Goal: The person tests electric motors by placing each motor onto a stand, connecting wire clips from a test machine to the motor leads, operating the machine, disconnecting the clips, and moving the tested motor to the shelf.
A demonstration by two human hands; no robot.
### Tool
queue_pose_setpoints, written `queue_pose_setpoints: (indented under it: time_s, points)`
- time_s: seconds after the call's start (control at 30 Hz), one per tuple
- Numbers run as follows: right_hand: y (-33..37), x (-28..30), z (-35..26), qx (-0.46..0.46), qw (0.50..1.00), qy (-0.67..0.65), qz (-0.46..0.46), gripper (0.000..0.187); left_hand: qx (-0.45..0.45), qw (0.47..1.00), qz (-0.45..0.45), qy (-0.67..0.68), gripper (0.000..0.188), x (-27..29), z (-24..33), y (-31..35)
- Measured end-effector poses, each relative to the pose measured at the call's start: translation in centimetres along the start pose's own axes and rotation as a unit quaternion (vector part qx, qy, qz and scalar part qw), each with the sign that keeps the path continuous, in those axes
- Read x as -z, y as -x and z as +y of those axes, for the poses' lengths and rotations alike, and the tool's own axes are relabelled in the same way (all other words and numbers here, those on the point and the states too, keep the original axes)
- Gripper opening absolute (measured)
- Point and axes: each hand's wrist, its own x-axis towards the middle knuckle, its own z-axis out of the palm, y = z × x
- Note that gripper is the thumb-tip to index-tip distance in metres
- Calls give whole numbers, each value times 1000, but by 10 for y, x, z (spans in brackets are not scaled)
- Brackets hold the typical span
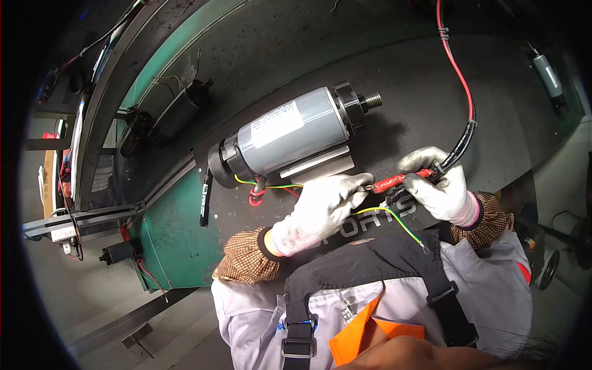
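Note:
A grey cylindrical motor (pixel 296 131) with black end caps, a white label and a threaded shaft lies on the dark surface before me. In a white glove, my left hand (pixel 330 206) pinches the end of a motor wire, mostly hidden by the fingers, at the tip of a red-sleeved clip. My gloved right hand (pixel 441 191) grips that red clip (pixel 394 182) between thumb and fingers. A red and black cable (pixel 464 86) runs up from it. Below the hands, a yellow-green wire (pixel 394 217) ends in a ring terminal. A dark clip (pixel 398 197) shows partly under the right hand.
A black marker (pixel 205 200) lies left of the motor. Further motors rest beyond the metal frame (pixel 179 117), at the far right (pixel 547 74) and at the lower left (pixel 120 251). A green board edge (pixel 176 246) shows at the left.

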Motion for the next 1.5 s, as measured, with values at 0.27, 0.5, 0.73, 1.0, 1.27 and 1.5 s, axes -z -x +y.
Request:
queue_pose_setpoints:
  time_s: [0.27,0.5,0.73,1.0,1.27,1.5]
  points:
    - [-1,-5,7,69,986,151,-13,16,-27,996,-8,-79,25,-11,-2,0]
    - [-12,12,-17,-133,978,147,-68,24,-30,944,-89,-315,43,6,32,-10]
    - [-43,72,-65,-211,856,469,-52,39,33,911,83,-402,84,80,55,-35]
    - [-170,25,-148,349,722,548,237,64,11,852,133,-506,101,47,46,-32]
    - [-196,18,-169,309,748,562,169,60,23,845,150,-512,101,47,46,-32]
    - [-94,23,-69,179,784,585,-105,54,36,845,124,-518,104,46,42,-31]
